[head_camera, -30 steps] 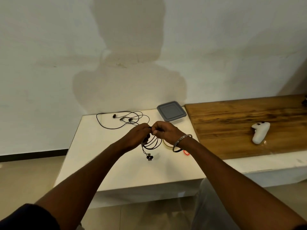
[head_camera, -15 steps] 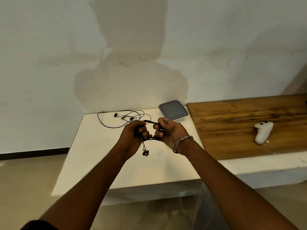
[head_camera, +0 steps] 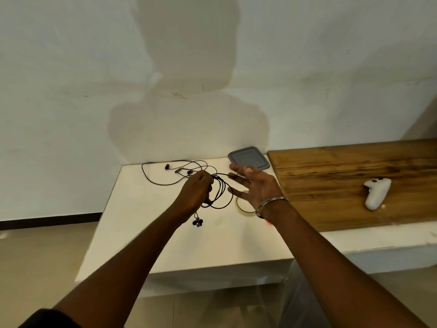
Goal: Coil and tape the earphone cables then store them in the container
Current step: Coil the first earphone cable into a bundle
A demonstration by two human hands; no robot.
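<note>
Coiled black earphone cable point(head_camera: 221, 189) in my left hand point(head_camera: 197, 194), earbuds point(head_camera: 197, 222) dangling. Second cable point(head_camera: 167, 166) lies uncoiled near the grey-lidded container point(head_camera: 248, 159).

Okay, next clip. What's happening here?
A person is coiling an earphone cable. The left hand grips the loops, earbuds dangling below; the right hand is open beside it, over the tape roll. A second earphone lies loose on the white table, and the lidded container stands closed behind. No tape shows on either cable.
</note>
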